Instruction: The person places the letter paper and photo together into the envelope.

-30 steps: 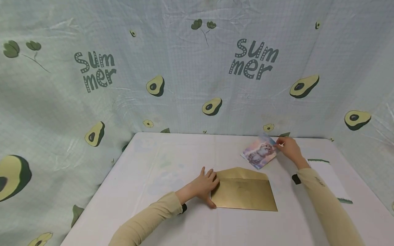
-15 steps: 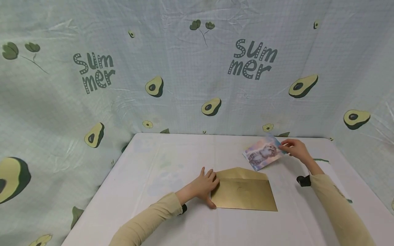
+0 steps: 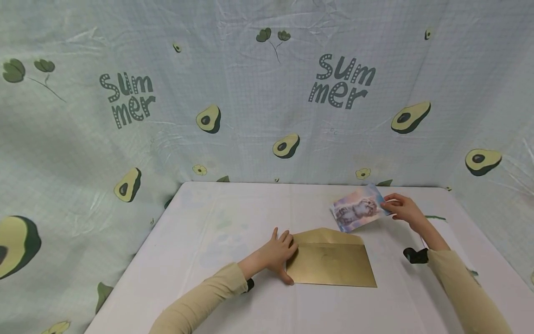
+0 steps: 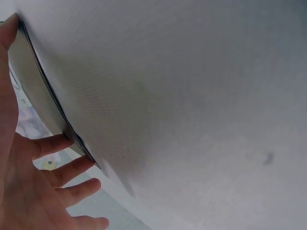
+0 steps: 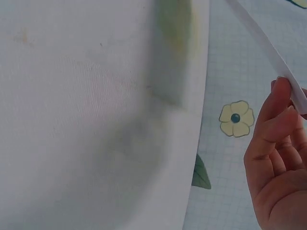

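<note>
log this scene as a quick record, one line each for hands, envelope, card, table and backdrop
left hand: touches the envelope's left end, fingers spread
right hand: pinches the card's right corner
envelope: gold, on the table, flap open, pointing away from the person
card: animal picture showing, beyond the envelope
table: white
backdrop: avocado and "summer" print

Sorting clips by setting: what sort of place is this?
Probably a makeshift tabletop filming space, though the wider room is out of view: avocado-print sheeting hangs behind and beside a white table, and black devices show at both wrists.
</note>
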The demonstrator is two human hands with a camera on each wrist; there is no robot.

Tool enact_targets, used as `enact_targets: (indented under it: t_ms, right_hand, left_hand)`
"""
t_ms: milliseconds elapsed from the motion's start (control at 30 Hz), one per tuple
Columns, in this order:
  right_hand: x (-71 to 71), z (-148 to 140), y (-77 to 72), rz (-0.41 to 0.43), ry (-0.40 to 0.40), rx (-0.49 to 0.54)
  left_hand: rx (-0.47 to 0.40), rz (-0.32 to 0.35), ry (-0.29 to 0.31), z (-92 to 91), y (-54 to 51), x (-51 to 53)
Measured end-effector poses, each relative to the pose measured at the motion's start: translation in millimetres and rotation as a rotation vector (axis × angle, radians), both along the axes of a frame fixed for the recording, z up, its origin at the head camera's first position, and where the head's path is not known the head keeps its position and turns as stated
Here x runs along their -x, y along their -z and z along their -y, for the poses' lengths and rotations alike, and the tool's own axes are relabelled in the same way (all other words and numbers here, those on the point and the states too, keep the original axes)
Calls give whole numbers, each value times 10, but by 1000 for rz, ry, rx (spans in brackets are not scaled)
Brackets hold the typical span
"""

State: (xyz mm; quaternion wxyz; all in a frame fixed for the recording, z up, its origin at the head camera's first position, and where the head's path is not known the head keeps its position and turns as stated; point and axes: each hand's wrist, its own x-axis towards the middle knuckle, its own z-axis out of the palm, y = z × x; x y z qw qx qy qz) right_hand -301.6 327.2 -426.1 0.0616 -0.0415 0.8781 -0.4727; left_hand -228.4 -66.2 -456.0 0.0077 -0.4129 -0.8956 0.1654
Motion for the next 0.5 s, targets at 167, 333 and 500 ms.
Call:
enact_targets:
  t_ms: [167, 333, 500]
  right_hand:
    - [-43, 23, 16, -7, 13, 22]
    - [-88, 35, 18, -7, 3, 51]
    - [-129, 31, 28, -24, -12, 66]
  left_hand:
    - [7, -6, -3, -8, 5, -3]
    - [0, -3, -9, -14, 6, 5]
    - [-6, -8, -6, -8, 11, 14]
